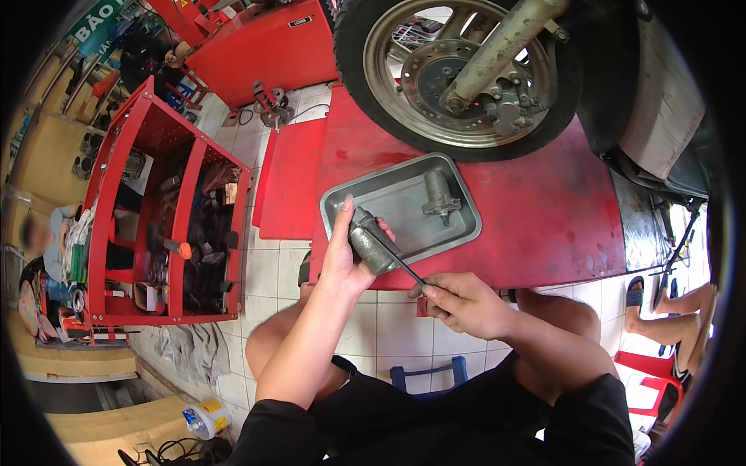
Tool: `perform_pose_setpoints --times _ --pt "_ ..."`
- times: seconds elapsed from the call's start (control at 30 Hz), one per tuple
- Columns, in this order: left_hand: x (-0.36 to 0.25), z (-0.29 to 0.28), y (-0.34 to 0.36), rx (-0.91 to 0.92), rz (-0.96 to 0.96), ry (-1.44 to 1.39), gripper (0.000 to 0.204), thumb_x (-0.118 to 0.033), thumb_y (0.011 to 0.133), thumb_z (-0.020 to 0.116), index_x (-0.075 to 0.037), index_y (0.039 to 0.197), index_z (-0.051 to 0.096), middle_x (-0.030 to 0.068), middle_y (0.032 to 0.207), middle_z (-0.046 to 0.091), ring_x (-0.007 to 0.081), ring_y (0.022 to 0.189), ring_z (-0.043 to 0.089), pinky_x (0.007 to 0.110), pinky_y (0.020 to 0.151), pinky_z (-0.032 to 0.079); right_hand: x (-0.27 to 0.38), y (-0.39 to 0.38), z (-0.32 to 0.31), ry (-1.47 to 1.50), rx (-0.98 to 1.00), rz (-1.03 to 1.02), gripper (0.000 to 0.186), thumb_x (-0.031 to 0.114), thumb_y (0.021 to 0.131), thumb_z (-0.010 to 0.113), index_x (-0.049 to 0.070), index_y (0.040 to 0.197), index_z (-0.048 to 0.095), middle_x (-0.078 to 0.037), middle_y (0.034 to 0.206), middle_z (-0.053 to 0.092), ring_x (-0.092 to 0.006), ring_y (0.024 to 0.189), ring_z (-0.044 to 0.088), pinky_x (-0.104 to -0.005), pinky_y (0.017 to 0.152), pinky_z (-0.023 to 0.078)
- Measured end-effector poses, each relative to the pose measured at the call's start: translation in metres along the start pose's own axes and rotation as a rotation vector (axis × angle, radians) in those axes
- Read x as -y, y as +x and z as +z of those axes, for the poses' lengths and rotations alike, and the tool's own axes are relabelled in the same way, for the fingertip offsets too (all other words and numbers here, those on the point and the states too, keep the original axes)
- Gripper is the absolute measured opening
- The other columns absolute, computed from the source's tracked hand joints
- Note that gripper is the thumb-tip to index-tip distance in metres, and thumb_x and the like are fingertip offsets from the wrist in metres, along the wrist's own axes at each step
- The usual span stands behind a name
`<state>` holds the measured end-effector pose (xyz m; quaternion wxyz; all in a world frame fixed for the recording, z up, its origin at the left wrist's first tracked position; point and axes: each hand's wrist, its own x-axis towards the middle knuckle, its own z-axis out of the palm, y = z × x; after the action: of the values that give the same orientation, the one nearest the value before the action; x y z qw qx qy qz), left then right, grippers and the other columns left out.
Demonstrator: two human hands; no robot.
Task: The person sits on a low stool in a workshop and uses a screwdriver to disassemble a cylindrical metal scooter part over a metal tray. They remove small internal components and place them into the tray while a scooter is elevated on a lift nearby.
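My left hand point(347, 256) is wrapped round a worn metal cylinder point(374, 247), which looks like a starter motor, held tilted over the near edge of a grey metal tray point(342, 189). From my right hand point(464, 304), whose fingers are closed, a dark slim-shafted tool point(409, 270) like a screwdriver slants up to the cylinder's side. Most of its handle is hidden in the grip, and contact at the tip cannot be made out. A second, similar motor point(440, 194) with a small shaft end lies in the tray's right part.
The tray rests on a red lift platform point(544, 210), below a motorcycle's front wheel point(458, 78). To the left stands a red tool cart point(171, 311) with cluttered shelves. A blue stool point(429, 376) is below me. Other people sit at far left and right.
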<state>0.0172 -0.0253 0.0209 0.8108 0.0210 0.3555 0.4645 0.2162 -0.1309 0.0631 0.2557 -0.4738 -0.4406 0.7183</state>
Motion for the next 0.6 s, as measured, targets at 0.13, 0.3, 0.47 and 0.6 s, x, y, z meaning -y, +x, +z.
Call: perform_pose_setpoints --times 0.13,0.3,0.47,0.6 --pt "-0.001 -0.004 0.001 -0.016 -0.003 -0.021 0.046 -0.045 0.087 0.075 -0.004 0.096 0.056 0.0118 0.081 0.063 0.0237 0.077 0.063 0.039 0.076 0.056 0.002 0.001 -0.001 0.02 0.03 0.009 0.03 0.019 0.106 0.043 -0.002 0.115 0.062 0.0 0.07 0.047 -0.0075 0.061 0.043 -0.0258 0.057 0.038" --pt "0.0 -0.001 -0.002 0.037 0.023 -0.019 0.048 -0.046 0.088 0.072 -0.003 0.101 0.055 0.0102 0.085 0.062 0.0208 0.08 0.061 0.036 0.078 0.056 -0.004 0.006 -0.007 0.51 0.214 0.195 0.031 0.018 0.108 0.04 -0.002 0.116 0.062 0.003 0.067 0.04 -0.0069 0.054 0.036 -0.025 0.049 0.031" --pt "0.006 0.0 -0.003 0.081 0.113 -0.025 0.044 -0.043 0.09 0.072 -0.004 0.102 0.054 0.0088 0.087 0.061 0.0202 0.082 0.061 0.036 0.078 0.056 -0.022 0.016 -0.008 0.103 0.055 -0.117 0.025 0.015 0.104 0.047 -0.003 0.105 0.065 -0.005 0.065 0.052 -0.0159 0.053 0.049 -0.0337 0.047 0.038" --pt "0.009 -0.004 -0.002 -0.07 0.328 0.002 0.039 -0.03 0.088 0.077 -0.004 0.099 0.051 0.009 0.085 0.062 0.0212 0.079 0.063 0.037 0.073 0.057 -0.016 0.018 0.001 -0.695 -0.48 -0.596 0.018 0.01 0.095 0.057 -0.005 0.097 0.066 -0.02 0.07 0.062 -0.0345 0.062 0.063 -0.0424 0.059 0.048"
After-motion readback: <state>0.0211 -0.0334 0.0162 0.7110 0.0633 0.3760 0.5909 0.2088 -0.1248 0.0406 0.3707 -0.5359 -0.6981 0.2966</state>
